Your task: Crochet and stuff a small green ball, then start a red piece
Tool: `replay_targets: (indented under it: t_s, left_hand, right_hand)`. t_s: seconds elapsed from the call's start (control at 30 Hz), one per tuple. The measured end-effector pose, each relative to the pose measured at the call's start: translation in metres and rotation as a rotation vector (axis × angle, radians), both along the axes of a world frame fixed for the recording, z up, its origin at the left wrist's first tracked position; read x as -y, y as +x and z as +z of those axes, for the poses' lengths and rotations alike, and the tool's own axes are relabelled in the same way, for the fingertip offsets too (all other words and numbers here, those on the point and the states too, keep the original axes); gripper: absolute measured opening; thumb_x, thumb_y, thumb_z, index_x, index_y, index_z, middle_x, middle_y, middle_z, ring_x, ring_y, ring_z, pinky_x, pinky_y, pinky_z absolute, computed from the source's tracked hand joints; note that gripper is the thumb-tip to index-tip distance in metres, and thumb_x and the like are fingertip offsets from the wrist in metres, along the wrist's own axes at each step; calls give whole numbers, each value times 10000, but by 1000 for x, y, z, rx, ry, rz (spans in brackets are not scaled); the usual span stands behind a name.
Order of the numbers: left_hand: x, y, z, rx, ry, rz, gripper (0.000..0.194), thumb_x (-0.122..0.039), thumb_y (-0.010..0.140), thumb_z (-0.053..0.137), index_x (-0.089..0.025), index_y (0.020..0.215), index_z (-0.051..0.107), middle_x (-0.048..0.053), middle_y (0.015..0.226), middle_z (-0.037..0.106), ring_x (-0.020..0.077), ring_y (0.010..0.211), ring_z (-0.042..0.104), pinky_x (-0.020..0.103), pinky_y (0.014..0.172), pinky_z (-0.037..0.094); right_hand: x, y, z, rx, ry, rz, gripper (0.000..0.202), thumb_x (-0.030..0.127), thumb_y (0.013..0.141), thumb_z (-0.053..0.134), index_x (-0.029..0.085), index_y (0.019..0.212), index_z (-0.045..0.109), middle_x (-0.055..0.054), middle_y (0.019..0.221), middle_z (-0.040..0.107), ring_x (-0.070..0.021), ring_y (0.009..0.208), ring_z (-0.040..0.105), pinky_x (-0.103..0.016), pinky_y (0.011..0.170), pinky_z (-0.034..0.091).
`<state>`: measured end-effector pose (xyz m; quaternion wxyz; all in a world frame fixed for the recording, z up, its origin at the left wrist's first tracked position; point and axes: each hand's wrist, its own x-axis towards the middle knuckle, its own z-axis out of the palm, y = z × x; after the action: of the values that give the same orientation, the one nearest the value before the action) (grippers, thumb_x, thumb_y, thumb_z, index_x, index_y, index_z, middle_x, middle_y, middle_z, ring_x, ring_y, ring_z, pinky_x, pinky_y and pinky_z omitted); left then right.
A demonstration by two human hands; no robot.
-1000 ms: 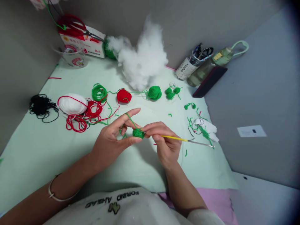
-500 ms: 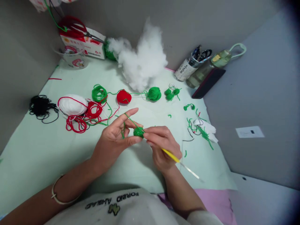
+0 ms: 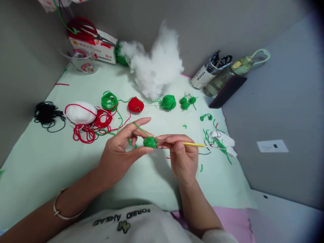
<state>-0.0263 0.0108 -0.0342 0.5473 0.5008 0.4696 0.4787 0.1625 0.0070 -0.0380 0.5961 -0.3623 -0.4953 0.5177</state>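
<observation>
Over the cloth (image 3: 152,182), two hands nearly meet. The left hand (image 3: 118,150) pinches one green piece (image 3: 150,142), yarn (image 3: 140,128) over its outstretched index finger; the right hand (image 3: 185,158) grips one hook (image 3: 193,144), nearly level. The hook's working tip, at the piece, is hard to make out.

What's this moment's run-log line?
left hand: holds green crochet piece | right hand: holds yellow hook | green yarn: over left forefinger
</observation>
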Motion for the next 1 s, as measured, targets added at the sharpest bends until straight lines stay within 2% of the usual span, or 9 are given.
replay_targets:
  t_s: [0.13, 0.33, 0.5, 0.67, 0.87, 0.93, 1.0]
  left_hand:
    - [2, 1, 0, 30, 4, 20, 583, -269, 796, 856, -438, 1327, 683, -12, 1004, 725, 229, 855, 479, 391, 840, 391]
    - [1, 1, -1, 30, -3, 12, 554, -235, 765, 864, -386, 1281, 726, 8, 999, 746, 238, 819, 504, 389, 800, 394]
    - [1, 1, 1, 1, 15, 0, 385, -244, 796, 840, -364, 1157, 778, 5, 976, 746, 234, 831, 531, 377, 788, 398]
    - [2, 1, 1, -33, 33, 3, 455, -271, 795, 851, -393, 1222, 753, -2, 968, 749, 228, 833, 539, 374, 788, 408]
    - [2, 2, -2, -12, 6, 6, 251, -299, 782, 864, -342, 1020, 796, 13, 999, 755, 247, 890, 578, 386, 810, 419]
    - [3, 3, -1, 4, -7, 2, 262, -306, 782, 870, -342, 1030, 795, 12, 996, 751, 239, 889, 576, 383, 815, 415]
    - [4, 5, 2, 45, -23, 7, 356, -305, 775, 883, -341, 1115, 783, 11, 965, 752, 227, 878, 579, 374, 816, 412]
  right_hand:
    - [-1, 0, 0, 43, 70, -5, 164, 357, 1005, 629, 262, 992, 761, -37, 1015, 840, -199, 903, 797, -351, 770, 665]
    - [-3, 2, 3, 164, 127, -21, 204, 385, 1010, 611, 240, 963, 748, -62, 977, 834, -219, 910, 792, -388, 771, 666]
    - [-3, 6, 5, 164, 123, 32, 180, 326, 1015, 611, 235, 974, 761, -62, 990, 829, -211, 905, 785, -389, 797, 656]
    - [-3, 3, 2, 130, 146, 10, 180, 322, 1017, 609, 243, 972, 764, -52, 977, 827, -195, 882, 776, -354, 759, 648]
    - [-1, -2, -2, 135, 151, -1, 166, 326, 1002, 632, 248, 964, 774, -56, 956, 816, -207, 923, 762, -373, 769, 645]
    - [-1, -5, -3, 96, 156, -12, 161, 321, 1004, 631, 251, 968, 772, -53, 955, 815, -194, 893, 759, -356, 753, 641]
    - [-2, -7, -3, 61, 155, -45, 167, 347, 1004, 628, 253, 959, 758, -47, 927, 812, -183, 828, 757, -329, 695, 639]
